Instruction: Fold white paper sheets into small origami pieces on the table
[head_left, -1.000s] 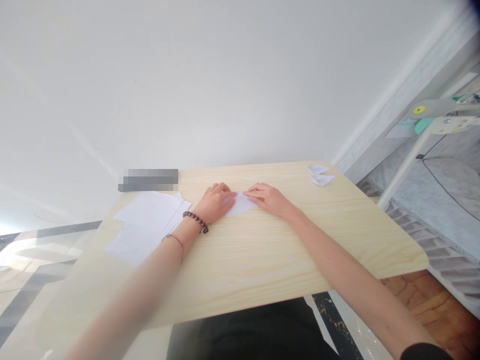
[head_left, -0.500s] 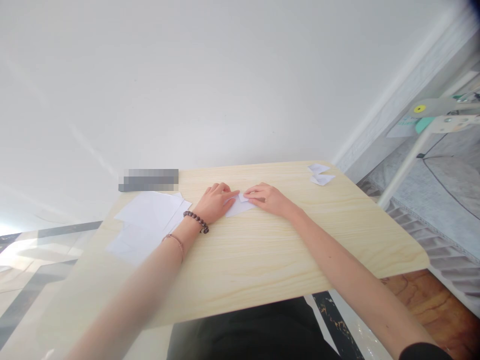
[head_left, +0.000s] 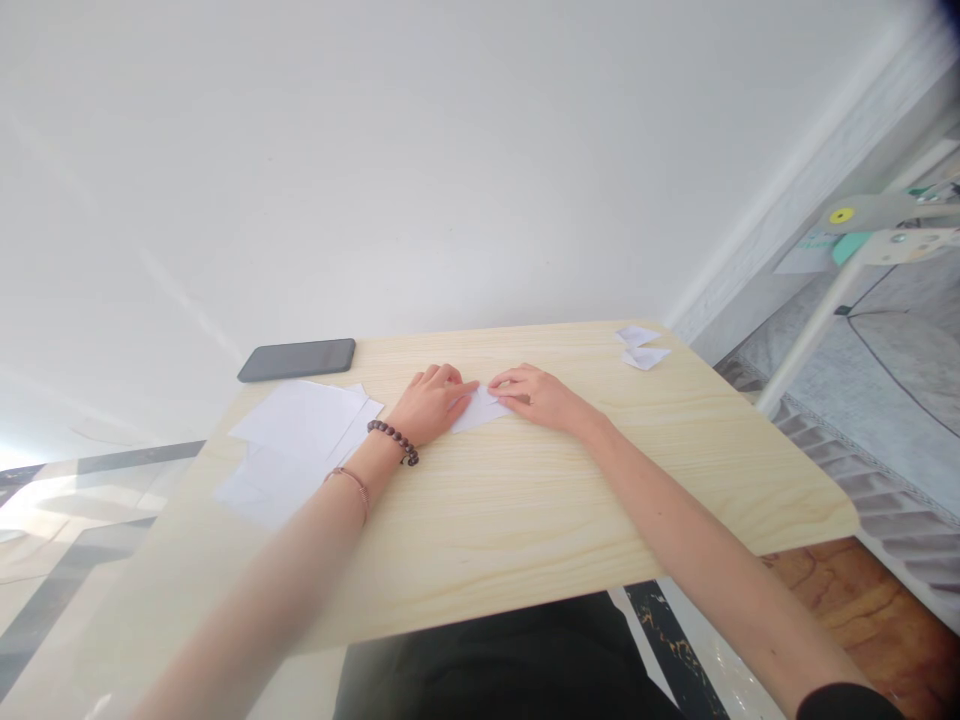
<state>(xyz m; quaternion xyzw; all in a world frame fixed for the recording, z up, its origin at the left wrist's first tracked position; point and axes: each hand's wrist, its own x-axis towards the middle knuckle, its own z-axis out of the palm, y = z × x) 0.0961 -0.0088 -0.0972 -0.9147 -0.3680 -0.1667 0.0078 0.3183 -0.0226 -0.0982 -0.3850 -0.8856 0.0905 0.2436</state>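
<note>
A small folded piece of white paper [head_left: 480,412] lies on the table between my two hands. My left hand [head_left: 431,403] is on its left side, with the index finger stretched to the top edge, the thumb on the sheet and the other fingers curled. On the right side, my right hand [head_left: 534,396] pinches the paper's upper right edge between thumb and fingers. Part of the paper is hidden under the fingers. A beaded bracelet [head_left: 393,436] and a thin bangle [head_left: 352,482] are on my left wrist.
Loose white sheets [head_left: 296,425] lie left of my left hand, partly behind the forearm. A dark phone [head_left: 298,360] rests at the table's back left. Two folded white paper pieces [head_left: 643,358] sit at the back right. The wooden table [head_left: 495,540] meets a white wall [head_left: 450,180].
The small flap at the paper's upper right now sits flatter beneath my right fingers. Both hands stay in nearly the same place.
</note>
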